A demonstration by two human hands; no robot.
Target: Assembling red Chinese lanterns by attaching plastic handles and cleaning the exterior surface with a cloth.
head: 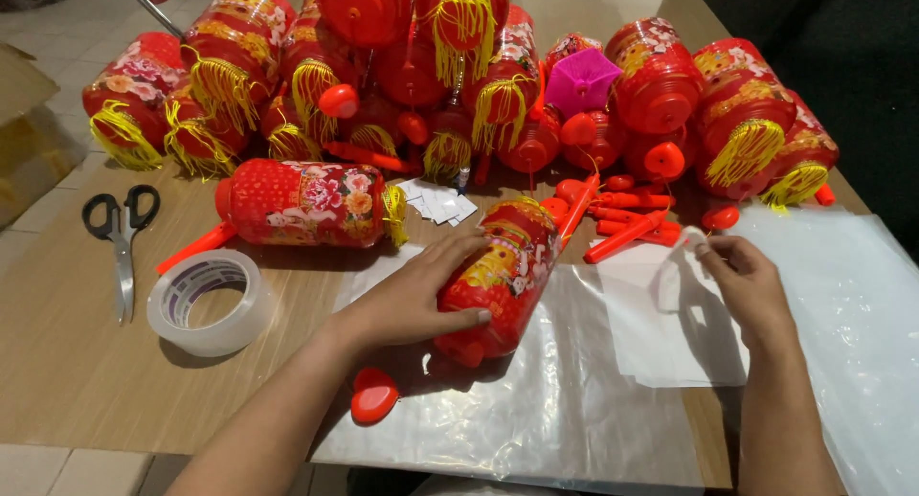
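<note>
My left hand (421, 290) grips a red and gold paper lantern (503, 266) that lies on its side on a clear plastic sheet (536, 410). A red plastic cap (372, 397) lies just below my left wrist. My right hand (742, 281) pinches a small white paper slip (682, 247) above a stack of white sheets (661, 333). Both hands rest over the wooden table (86, 362).
A large heap of red lanterns with yellow tassels (459, 75) fills the back of the table. One flowered lantern (306, 202) lies apart. A roll of clear tape (206, 300) and black scissors (120, 228) sit at left. Red plastic sticks (627, 223) lie near centre.
</note>
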